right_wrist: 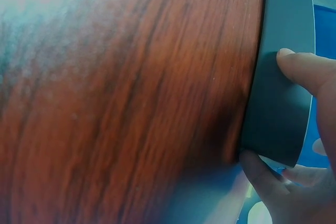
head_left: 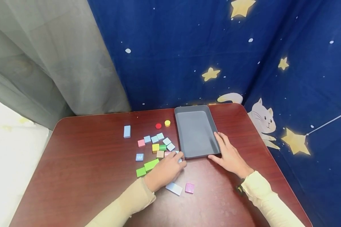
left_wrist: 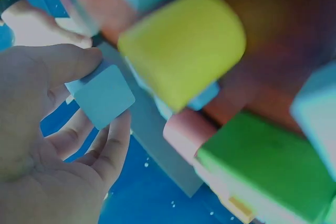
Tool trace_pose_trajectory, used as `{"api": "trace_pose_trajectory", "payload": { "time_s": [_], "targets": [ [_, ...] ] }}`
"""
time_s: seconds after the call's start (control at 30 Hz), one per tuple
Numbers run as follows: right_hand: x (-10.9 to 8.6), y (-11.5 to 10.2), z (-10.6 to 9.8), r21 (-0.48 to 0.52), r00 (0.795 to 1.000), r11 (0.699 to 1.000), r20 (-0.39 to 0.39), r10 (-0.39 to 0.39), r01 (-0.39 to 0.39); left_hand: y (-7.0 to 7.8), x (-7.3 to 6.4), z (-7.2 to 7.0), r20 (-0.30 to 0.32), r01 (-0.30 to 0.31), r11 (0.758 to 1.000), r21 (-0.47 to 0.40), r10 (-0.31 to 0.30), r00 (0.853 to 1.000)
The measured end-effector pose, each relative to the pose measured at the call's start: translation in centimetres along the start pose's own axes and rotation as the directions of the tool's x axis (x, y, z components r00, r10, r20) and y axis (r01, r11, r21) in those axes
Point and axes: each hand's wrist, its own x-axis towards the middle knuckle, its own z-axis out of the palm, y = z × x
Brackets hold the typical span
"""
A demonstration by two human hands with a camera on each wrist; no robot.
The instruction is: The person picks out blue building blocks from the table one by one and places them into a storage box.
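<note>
I take the dark blue, star-printed fabric curtain [head_left: 173, 47] as the far boundary. Before it stands a reddish-brown wood-grain table [head_left: 82, 189], with a shallow grey rectangular tray [head_left: 197, 132] on its far side, right of centre. The right hand [head_left: 231, 157] rests extended fingers against the tray's near-right corner; I recommend light, even pressure there to prevent sliding. The left hand [head_left: 169, 168] pinches a light blue square-faced block [left_wrist: 105, 97] between thumb and fingertips, near the tray's near-left corner. I would centre the pinch on opposite faces; any lift should be vertical, clearing the tray wall to the right.

Observe clearances. A light green rectangular block [head_left: 152, 165] lies just beside the left hand, to its far left. A pale blue flat rectangular block [head_left: 174, 188] lies on its near side. I judge the yellow cube [head_left: 155, 148] and its neighbours, farther left, easily knocked. A purple square block [head_left: 189, 188] lies near right; a small red disc [head_left: 158, 126], far left of the hand.
</note>
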Motion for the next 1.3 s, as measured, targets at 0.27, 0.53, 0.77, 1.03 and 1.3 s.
{"api": "trace_pose_trajectory", "payload": {
  "time_s": [0.27,0.53,0.77,1.03,1.3],
  "targets": [
    [-0.1,0.2,0.2,0.001,1.000,1.000,-0.004,0.003,-0.003,-1.6,2.8,-0.8,-0.039,-0.009,1.000,-0.009,0.008,0.999],
    [-0.1,0.2,0.1,0.003,1.000,1.000,-0.012,-0.004,0.004,-2.2,5.7,-0.3,-0.029,-0.028,1.000,-0.005,0.028,0.999],
    [-0.3,0.0,0.1,-0.005,1.000,1.000,-0.026,-0.018,0.018,-2.2,7.0,0.9,-0.024,-0.058,0.996,0.064,0.059,0.998],
    [-0.3,0.1,0.2,-0.002,0.998,1.000,-0.045,-0.031,0.031,-2.3,7.9,1.6,0.022,-0.013,0.998,0.062,0.011,1.000],
    [-0.4,0.2,0.2,0.003,0.999,1.000,-0.036,-0.020,0.020,-2.5,8.2,2.2,0.036,-0.019,0.997,0.079,0.016,0.999]
  ]
}}
